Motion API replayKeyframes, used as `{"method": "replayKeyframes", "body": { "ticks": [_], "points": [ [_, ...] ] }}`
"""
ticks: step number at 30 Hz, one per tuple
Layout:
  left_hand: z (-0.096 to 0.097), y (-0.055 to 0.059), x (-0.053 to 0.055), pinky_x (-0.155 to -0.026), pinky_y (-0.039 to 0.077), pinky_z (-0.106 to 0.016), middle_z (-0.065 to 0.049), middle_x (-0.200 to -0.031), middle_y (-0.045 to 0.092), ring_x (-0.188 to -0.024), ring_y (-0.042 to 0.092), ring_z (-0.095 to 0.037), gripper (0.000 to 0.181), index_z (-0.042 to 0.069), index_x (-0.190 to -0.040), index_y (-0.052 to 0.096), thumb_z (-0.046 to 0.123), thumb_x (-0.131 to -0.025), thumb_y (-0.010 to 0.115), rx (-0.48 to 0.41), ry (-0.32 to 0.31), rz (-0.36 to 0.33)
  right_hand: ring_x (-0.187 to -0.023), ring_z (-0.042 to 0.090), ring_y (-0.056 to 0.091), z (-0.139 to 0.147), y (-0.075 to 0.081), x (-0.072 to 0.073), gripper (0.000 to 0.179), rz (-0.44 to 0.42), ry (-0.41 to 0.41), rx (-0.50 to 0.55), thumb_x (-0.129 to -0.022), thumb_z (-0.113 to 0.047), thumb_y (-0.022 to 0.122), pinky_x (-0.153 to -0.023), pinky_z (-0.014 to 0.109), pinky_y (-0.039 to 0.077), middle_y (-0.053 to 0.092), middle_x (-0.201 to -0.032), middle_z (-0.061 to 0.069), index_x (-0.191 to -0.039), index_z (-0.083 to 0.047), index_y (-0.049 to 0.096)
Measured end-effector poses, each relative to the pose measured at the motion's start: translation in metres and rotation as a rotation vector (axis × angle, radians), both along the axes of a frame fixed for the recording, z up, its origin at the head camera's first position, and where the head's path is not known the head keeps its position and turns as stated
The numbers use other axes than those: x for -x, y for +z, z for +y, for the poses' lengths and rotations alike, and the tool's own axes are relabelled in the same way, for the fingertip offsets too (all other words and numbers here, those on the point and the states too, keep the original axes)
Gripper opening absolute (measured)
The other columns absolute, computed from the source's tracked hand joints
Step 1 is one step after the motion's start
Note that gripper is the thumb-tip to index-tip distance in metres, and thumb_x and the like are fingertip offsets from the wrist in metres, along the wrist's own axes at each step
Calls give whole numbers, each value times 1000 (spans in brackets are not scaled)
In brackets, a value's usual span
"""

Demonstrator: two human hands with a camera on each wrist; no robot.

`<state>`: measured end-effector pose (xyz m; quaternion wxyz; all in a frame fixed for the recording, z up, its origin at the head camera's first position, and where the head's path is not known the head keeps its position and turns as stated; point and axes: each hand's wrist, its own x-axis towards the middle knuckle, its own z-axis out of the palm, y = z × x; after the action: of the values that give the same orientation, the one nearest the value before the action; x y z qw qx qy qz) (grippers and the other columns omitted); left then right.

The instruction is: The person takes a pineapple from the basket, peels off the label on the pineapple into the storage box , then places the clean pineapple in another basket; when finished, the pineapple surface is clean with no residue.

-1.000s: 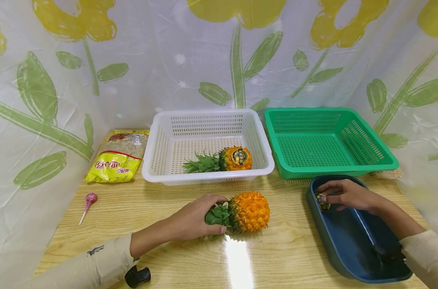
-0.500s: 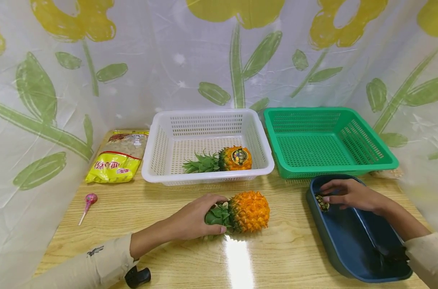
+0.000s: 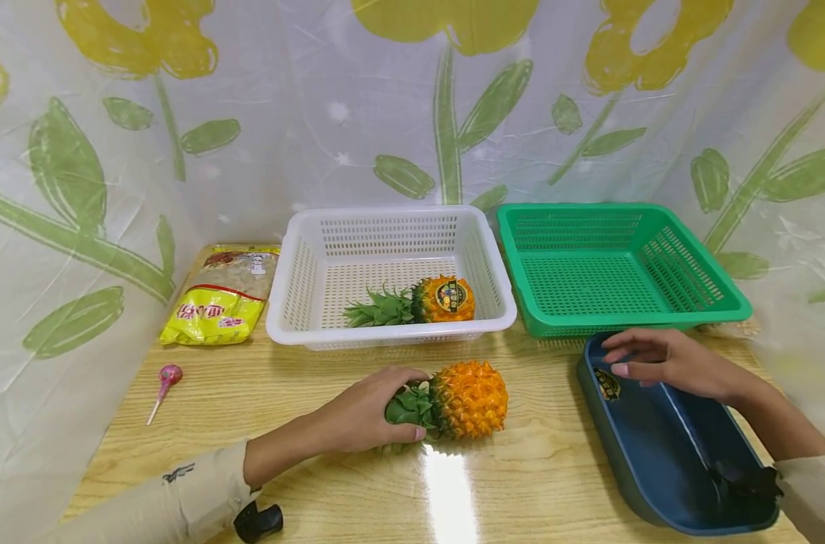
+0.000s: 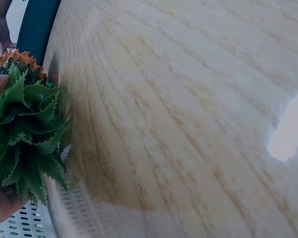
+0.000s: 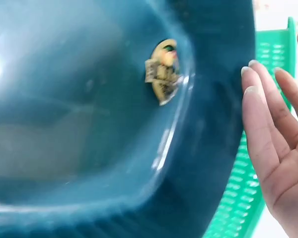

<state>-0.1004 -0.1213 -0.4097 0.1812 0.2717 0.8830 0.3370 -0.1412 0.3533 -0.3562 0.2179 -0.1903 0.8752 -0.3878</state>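
My left hand [image 3: 368, 412] grips the green leafy crown of an orange toy-like pineapple [image 3: 472, 399] lying on its side on the table; the left wrist view shows thumb and fingers around the leaves [image 4: 27, 129]. Over the far end of a dark blue basin [image 3: 657, 446] hovers my right hand [image 3: 678, 366], fingers loosely extended and holding nothing. A dark oval label with gold print [image 3: 607, 384] lies against the basin's inner left wall, apart from the fingers. In the right wrist view that label [image 5: 164, 72] is blurred.
A white basket [image 3: 392, 336] at the back holds another pineapple [image 3: 446, 298] with a similar label. Right of it stands a green basket [image 3: 630, 321]. At the left lie a yellow snack bag [image 3: 218, 302] and a pink lollipop [image 3: 171, 375].
My right hand has let go of the label, leaving it in the basin, and has risen slightly up and to the right. The left hand and its pineapple stay still.
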Motion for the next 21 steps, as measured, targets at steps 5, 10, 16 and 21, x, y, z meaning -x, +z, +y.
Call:
{"method": "replayKeyframes", "body": {
  "ticks": [5,10,16,21],
  "points": [
    [0,1,0,-106,44,-55,-4,-149,49,-133,51,-28,72,25,-149,45,52,-88,73,5,4,-4,-104,8,70,-12,8,-4,37,56,27,46,-100,-12,62,-78,31,59,71,-118,11,-136,-3,56],
    [1,2,0,-107,42,-56,-5,-150,48,-136,49,-30,72,25,-149,46,52,-88,73,9,8,-7,-101,11,70,-28,15,-8,34,96,50,68,-100,-11,62,-78,28,57,71,-116,11,-133,-5,59],
    [1,3,0,-109,41,-57,-5,-152,47,-139,46,-32,72,24,-148,46,50,-87,74,6,13,-12,-96,17,70,-50,17,-12,28,95,26,91,-98,-16,66,-74,33,57,71,-114,7,-125,-13,63],
    [1,2,1,-110,40,-57,-5,-153,46,-140,45,-32,73,24,-149,46,50,-87,74,8,12,-14,-92,17,68,-71,16,-15,23,115,59,130,-98,-13,66,-71,32,56,70,-110,1,-121,-13,65]
  ]
}}
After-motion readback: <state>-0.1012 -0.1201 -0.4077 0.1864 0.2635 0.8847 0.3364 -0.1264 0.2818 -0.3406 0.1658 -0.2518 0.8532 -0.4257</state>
